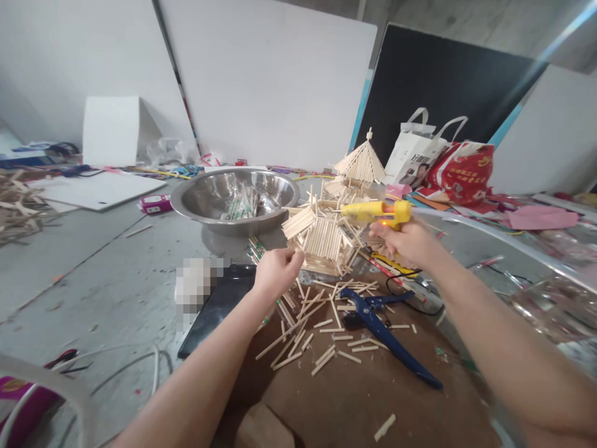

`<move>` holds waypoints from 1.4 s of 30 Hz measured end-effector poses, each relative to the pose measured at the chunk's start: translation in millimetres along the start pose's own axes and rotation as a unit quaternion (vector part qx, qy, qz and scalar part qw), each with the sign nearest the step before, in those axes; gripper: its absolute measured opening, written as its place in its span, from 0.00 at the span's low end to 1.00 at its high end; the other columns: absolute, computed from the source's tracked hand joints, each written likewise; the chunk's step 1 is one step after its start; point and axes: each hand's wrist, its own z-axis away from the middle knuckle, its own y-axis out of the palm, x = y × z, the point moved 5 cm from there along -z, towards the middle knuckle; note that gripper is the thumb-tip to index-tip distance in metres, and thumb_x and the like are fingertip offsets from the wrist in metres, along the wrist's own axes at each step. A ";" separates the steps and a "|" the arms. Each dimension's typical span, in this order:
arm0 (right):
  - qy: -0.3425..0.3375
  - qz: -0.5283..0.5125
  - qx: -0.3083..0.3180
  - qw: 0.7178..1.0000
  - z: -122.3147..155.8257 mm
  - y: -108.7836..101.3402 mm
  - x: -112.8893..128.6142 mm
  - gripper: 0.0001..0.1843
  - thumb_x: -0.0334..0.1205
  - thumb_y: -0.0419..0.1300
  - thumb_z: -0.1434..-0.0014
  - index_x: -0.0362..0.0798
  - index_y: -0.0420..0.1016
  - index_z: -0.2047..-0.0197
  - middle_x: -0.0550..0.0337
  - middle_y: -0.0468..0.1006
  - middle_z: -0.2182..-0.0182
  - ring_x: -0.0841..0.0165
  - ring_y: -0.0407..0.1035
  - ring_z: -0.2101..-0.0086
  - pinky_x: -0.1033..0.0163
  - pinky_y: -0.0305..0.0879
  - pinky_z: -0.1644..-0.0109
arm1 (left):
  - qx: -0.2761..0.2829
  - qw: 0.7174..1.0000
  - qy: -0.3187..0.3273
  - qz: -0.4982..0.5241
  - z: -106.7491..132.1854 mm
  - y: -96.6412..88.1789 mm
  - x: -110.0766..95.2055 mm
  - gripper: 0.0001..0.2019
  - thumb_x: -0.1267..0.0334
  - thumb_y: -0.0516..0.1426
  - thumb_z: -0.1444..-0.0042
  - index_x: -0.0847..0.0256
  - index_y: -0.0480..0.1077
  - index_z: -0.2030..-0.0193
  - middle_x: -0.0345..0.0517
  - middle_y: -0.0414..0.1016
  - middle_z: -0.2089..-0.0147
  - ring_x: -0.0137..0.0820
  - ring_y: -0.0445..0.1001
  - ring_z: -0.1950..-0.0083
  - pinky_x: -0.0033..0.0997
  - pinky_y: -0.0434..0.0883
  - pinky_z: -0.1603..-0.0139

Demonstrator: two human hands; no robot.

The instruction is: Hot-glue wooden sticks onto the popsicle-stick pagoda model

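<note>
My right hand (407, 241) grips a yellow glue gun (375, 212) whose nozzle points left at a small building model made of wooden sticks (321, 236). My left hand (276, 270) is closed in a pinch against the model's lower left edge; what it pinches is too small to make out. A second stick model with a pointed roof (360, 165) stands just behind. Loose cut sticks (321, 336) lie scattered on the brown board (354, 398) under my arms.
Blue cutting pliers (387, 333) lie among the sticks. A steel bowl (236, 198) holding wrapped chopsticks sits behind the left hand. A dark tablet (219, 305) lies at left. Shopping bags (443, 162) and leaning white boards (265, 81) stand at the back.
</note>
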 end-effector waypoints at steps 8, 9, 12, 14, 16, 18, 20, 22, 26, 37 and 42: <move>0.249 -0.258 -0.068 0.931 53.1 -11.0 -82.8 0.23 0.57 0.53 0.55 0.44 0.69 0.70 0.64 0.65 0.89 0.75 0.58 0.86 0.69 0.52 0.84 | 0.158 0.959 0.189 -0.140 31.3 12.9 -55.2 0.18 0.57 0.43 0.48 0.61 0.66 0.80 0.42 0.64 0.82 0.25 0.61 0.80 0.25 0.54 0.78; 0.276 -0.261 -0.076 0.922 58.5 -10.3 -94.6 0.22 0.58 0.53 0.55 0.44 0.68 0.73 0.64 0.64 0.90 0.76 0.57 0.87 0.70 0.51 0.85 | 0.181 0.949 0.206 -0.154 37.4 18.0 -60.4 0.18 0.57 0.43 0.47 0.61 0.67 0.78 0.43 0.67 0.80 0.26 0.64 0.78 0.25 0.56 0.77; 0.333 -0.297 -0.044 0.894 68.3 1.2 -127.1 0.21 0.58 0.54 0.56 0.46 0.65 0.75 0.64 0.65 0.89 0.75 0.58 0.88 0.70 0.52 0.86 | 0.228 0.925 0.238 -0.190 52.7 31.1 -69.5 0.16 0.59 0.42 0.46 0.62 0.67 0.74 0.45 0.71 0.75 0.30 0.69 0.73 0.26 0.61 0.74; 0.374 -0.310 -0.040 0.873 72.8 10.8 -147.1 0.19 0.56 0.56 0.57 0.47 0.63 0.75 0.64 0.68 0.85 0.76 0.59 0.87 0.70 0.53 0.86 | 0.242 0.915 0.250 -0.203 59.7 36.1 -72.4 0.16 0.60 0.42 0.46 0.62 0.67 0.73 0.46 0.71 0.73 0.32 0.70 0.71 0.28 0.63 0.73; 0.393 -0.304 -0.033 0.867 75.1 20.7 -161.6 0.19 0.56 0.56 0.56 0.47 0.63 0.73 0.64 0.67 0.85 0.76 0.58 0.88 0.70 0.53 0.86 | 0.253 0.909 0.255 -0.212 64.4 38.8 -73.5 0.16 0.60 0.41 0.46 0.62 0.67 0.72 0.47 0.72 0.72 0.34 0.71 0.70 0.29 0.65 0.72; 0.402 -0.301 -0.020 0.864 76.6 30.2 -170.3 0.18 0.54 0.57 0.56 0.46 0.63 0.74 0.63 0.67 0.85 0.76 0.58 0.88 0.69 0.54 0.86 | 0.262 0.905 0.250 -0.223 67.0 40.2 -73.0 0.15 0.60 0.42 0.46 0.61 0.67 0.71 0.47 0.72 0.72 0.35 0.71 0.69 0.31 0.66 0.71; 0.401 -0.297 -0.009 0.867 77.6 36.4 -174.3 0.17 0.52 0.58 0.57 0.46 0.63 0.74 0.63 0.68 0.84 0.77 0.58 0.87 0.69 0.54 0.85 | 0.272 0.902 0.244 -0.231 68.4 41.6 -71.8 0.14 0.60 0.42 0.46 0.61 0.67 0.70 0.47 0.72 0.72 0.35 0.71 0.69 0.32 0.67 0.70; 0.397 -0.282 -0.001 0.874 78.6 38.8 -176.0 0.16 0.51 0.57 0.56 0.46 0.64 0.73 0.63 0.69 0.82 0.77 0.58 0.87 0.69 0.55 0.85 | 0.279 0.900 0.238 -0.237 68.9 43.1 -70.4 0.15 0.60 0.42 0.46 0.61 0.67 0.70 0.47 0.72 0.71 0.35 0.72 0.69 0.33 0.67 0.70; 0.394 -0.206 0.012 0.895 80.2 37.2 -180.0 0.17 0.52 0.54 0.53 0.45 0.66 0.71 0.60 0.71 0.80 0.75 0.61 0.85 0.68 0.56 0.82 | 0.285 0.897 0.235 -0.241 68.7 47.3 -67.8 0.14 0.60 0.42 0.46 0.61 0.67 0.69 0.47 0.72 0.71 0.35 0.72 0.68 0.33 0.67 0.69; 0.392 0.157 0.031 0.906 79.7 22.2 -188.3 0.33 0.64 0.42 0.54 0.44 0.72 0.70 0.42 0.74 0.70 0.52 0.68 0.65 0.56 0.59 0.68 | 0.288 0.893 0.238 -0.250 65.3 47.5 -63.3 0.12 0.63 0.43 0.47 0.62 0.67 0.68 0.49 0.73 0.68 0.37 0.72 0.67 0.36 0.68 0.69; 0.380 0.205 0.011 0.902 82.2 17.4 -182.1 0.34 0.62 0.38 0.51 0.44 0.73 0.66 0.42 0.75 0.70 0.53 0.68 0.65 0.57 0.58 0.69 | 0.297 0.889 0.237 -0.256 66.7 47.9 -65.8 0.11 0.65 0.44 0.48 0.61 0.67 0.68 0.49 0.73 0.68 0.37 0.72 0.66 0.36 0.68 0.69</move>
